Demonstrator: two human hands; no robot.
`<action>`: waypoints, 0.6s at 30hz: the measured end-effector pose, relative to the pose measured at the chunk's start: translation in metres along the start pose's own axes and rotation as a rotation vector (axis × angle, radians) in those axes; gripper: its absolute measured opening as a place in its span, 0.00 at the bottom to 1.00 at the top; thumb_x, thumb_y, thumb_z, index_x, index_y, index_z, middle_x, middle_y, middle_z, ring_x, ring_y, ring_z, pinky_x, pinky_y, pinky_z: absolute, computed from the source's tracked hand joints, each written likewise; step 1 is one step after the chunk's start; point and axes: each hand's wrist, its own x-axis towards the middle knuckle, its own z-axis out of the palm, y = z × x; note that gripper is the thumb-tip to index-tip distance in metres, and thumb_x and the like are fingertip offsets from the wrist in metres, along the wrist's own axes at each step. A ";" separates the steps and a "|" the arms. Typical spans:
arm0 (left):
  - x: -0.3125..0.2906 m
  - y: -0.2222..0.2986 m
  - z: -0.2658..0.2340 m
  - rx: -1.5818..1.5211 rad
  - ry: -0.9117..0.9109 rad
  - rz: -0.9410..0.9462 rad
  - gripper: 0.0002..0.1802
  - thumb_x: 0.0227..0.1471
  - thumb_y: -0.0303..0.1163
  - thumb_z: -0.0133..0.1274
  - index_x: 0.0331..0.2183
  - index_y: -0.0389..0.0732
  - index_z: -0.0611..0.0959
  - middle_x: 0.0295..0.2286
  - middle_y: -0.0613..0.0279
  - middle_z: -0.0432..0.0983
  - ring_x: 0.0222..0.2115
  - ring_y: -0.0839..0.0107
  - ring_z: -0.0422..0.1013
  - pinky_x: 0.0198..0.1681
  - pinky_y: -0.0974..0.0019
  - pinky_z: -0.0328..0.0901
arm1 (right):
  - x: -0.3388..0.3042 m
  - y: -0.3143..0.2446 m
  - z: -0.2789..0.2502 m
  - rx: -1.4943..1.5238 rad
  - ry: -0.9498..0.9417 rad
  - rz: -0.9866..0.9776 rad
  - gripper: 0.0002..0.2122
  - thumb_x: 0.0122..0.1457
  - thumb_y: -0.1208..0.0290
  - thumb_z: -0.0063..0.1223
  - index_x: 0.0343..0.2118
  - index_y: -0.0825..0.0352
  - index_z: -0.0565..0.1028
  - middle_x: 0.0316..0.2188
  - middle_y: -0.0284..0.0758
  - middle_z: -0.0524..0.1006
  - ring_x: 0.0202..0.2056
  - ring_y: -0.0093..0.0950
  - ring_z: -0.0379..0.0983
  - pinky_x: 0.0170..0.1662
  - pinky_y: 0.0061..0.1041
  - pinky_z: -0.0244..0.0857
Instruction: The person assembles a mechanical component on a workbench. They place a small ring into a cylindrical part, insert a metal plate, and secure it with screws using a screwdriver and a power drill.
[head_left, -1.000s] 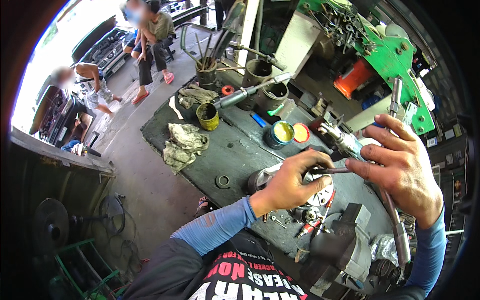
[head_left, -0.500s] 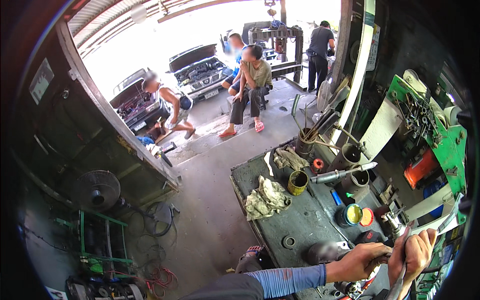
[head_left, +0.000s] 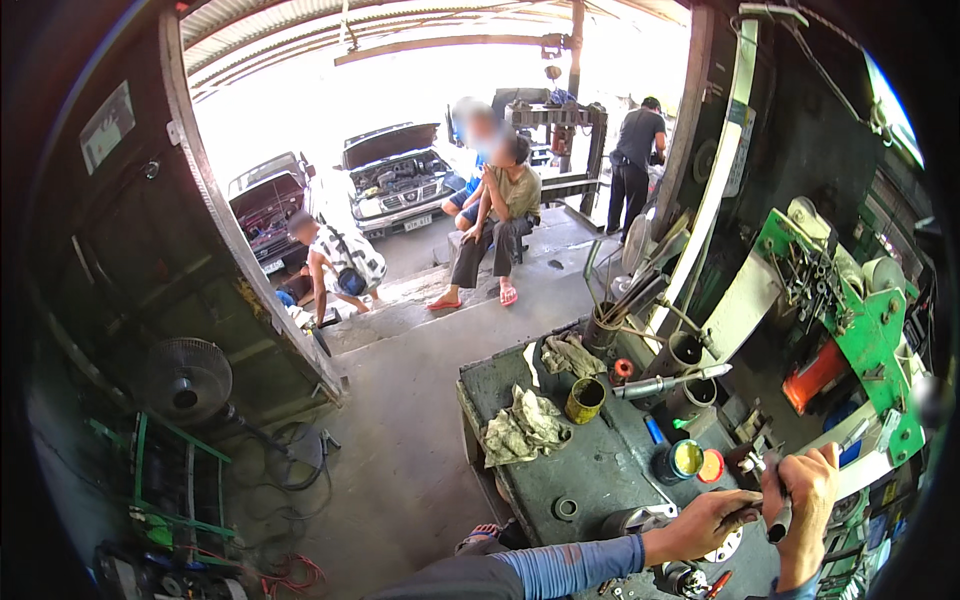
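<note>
At the right side of the workbench (head_left: pixel 610 470), my right hand (head_left: pixel 812 495) is wrapped round a dark metal tube (head_left: pixel 779 527), its hollow end tilted down towards me. My left hand (head_left: pixel 703 522) is closed beside it, fingers pressed together against the tube; whether it holds something small as well is hidden. Below my left forearm and wrist lie a silver metal housing (head_left: pixel 635 519) and some small metal parts (head_left: pixel 685 578). A metal ring (head_left: pixel 566 509) rests on the bench to the left. Just beyond my hands stands an open tin of yellow grease (head_left: pixel 680 461) beside an orange-red lid (head_left: pixel 711 466).
Farther back on the bench are crumpled rags (head_left: pixel 525 428), a yellow can (head_left: pixel 585 400) and a grease gun (head_left: pixel 670 382). A green tool rack (head_left: pixel 860 330) stands right. A fan (head_left: pixel 187 380) stands left. Two people sit on the step (head_left: pixel 500 215); one bends by the doorway.
My view has shifted. The tube in my right hand now points its hollow end more towards me. By the doorway, the walking person has bent down.
</note>
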 end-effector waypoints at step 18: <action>0.000 0.000 -0.001 -0.196 -0.072 -0.111 0.10 0.63 0.18 0.56 0.47 0.31 0.79 0.36 0.54 0.81 0.36 0.67 0.79 0.45 0.65 0.73 | 0.017 0.040 -0.050 -0.176 -0.366 -0.746 0.09 0.43 0.67 0.61 0.30 0.50 0.86 0.21 0.27 0.72 0.39 0.32 0.78 0.56 0.42 0.67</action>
